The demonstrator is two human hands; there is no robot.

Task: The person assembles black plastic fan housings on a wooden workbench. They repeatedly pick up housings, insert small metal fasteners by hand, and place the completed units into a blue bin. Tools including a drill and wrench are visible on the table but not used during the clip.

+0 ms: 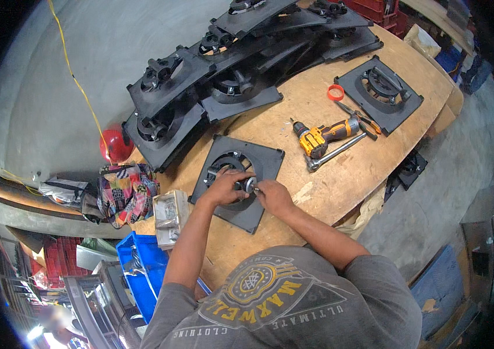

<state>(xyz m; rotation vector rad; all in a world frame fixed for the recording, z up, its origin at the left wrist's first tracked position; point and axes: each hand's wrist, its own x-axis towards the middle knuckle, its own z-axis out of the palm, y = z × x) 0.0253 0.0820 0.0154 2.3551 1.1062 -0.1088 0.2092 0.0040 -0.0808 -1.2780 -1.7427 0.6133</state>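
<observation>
Centre frame, the left hand (227, 185) grips a round part (250, 185) above a square black panel (265, 158); the right hand (275, 198) meets it, hold unclear. I'd guess the panel's light, stiff, best gripped by its edges.

black square panel (267, 156) | flat on wooden table (340, 183) | small round part (250, 185) | held over panel

Set in a workshop between a smooth grey wall (29, 87) at upper left, crossed by a hanging yellow cable (64, 46), and a grey floor (433, 186) at right, with a worn wooden worktable (343, 189) slanting across the middle, red crates (63, 260) at lower left and a bright light (36, 332) glaring below.
</observation>
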